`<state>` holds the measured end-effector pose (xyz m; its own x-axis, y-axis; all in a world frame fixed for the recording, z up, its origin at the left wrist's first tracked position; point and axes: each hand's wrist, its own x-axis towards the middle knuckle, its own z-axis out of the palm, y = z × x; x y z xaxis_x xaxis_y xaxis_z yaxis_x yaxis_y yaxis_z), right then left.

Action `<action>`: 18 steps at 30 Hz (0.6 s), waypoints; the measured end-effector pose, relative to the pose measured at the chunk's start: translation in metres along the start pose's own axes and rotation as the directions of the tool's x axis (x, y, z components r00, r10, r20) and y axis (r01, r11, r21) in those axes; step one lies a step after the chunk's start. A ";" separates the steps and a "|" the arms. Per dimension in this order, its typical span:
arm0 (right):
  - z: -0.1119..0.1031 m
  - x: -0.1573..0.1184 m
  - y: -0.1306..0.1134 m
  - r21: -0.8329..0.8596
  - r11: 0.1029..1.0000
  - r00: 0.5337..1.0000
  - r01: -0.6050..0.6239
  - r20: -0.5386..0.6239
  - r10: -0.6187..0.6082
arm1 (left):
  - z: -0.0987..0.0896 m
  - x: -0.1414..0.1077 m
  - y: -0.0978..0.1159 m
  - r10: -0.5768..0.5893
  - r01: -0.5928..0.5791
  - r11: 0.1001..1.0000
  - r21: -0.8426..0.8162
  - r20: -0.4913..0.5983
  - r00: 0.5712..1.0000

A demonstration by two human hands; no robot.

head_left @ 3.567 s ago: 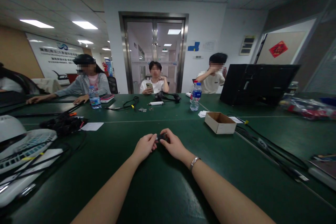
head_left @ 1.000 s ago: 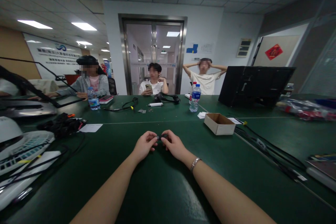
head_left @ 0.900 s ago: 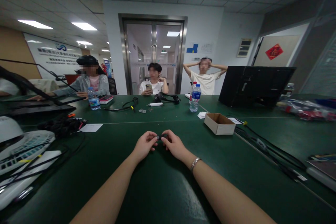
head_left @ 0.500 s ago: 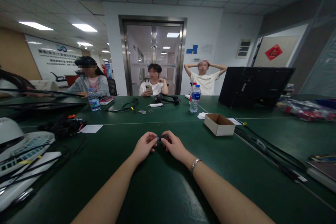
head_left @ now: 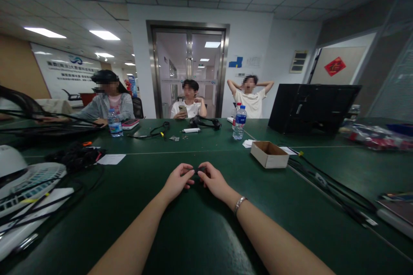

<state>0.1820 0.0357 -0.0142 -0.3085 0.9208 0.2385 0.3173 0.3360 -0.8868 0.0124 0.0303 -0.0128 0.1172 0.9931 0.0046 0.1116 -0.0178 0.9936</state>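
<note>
Over the dark green table [head_left: 180, 232], my left hand [head_left: 178, 181] and my right hand [head_left: 213, 179] meet at their fingertips. Between them is a small black object [head_left: 199, 170], too small and too covered by fingers to name its kind. Each hand pinches one end of it with thumb and forefinger. The other fingers of both hands are loosely curled. A metal bracelet [head_left: 239, 205] circles my right wrist. Beyond and to the right of my hands stands an open cardboard box [head_left: 269, 160].
Past the box are bottles [head_left: 239, 125] and a black monitor [head_left: 312, 109]. Cables [head_left: 329, 193] run along the right. A white fan [head_left: 30, 184] and tangled black cords [head_left: 75, 157] lie left. A headset [head_left: 206, 123] lies across the table, where several people sit.
My fingertips have shifted slightly, and the lighter grey end by my left fingers no longer shows. The person at the back right has moved their head and arms a little.
</note>
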 end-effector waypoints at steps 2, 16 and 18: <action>0.000 -0.001 -0.002 -0.012 1.000 1.000 -0.003 -0.002 0.003 | -0.001 0.001 -0.001 -0.002 0.002 1.000 0.006 0.004 1.000; 0.000 -0.001 -0.003 0.001 1.000 1.000 -0.010 -0.007 0.010 | -0.001 0.002 -0.004 0.031 -0.031 0.999 0.022 -0.012 0.999; 0.000 0.000 0.001 0.015 1.000 1.000 -0.006 0.000 0.006 | -0.001 0.002 -0.004 0.028 -0.027 0.999 0.022 -0.020 0.999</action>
<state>0.1819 0.0361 -0.0155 -0.3061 0.9230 0.2330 0.3059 0.3272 -0.8941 0.0109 0.0322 -0.0165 0.1006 0.9943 0.0344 0.1301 -0.0474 0.9904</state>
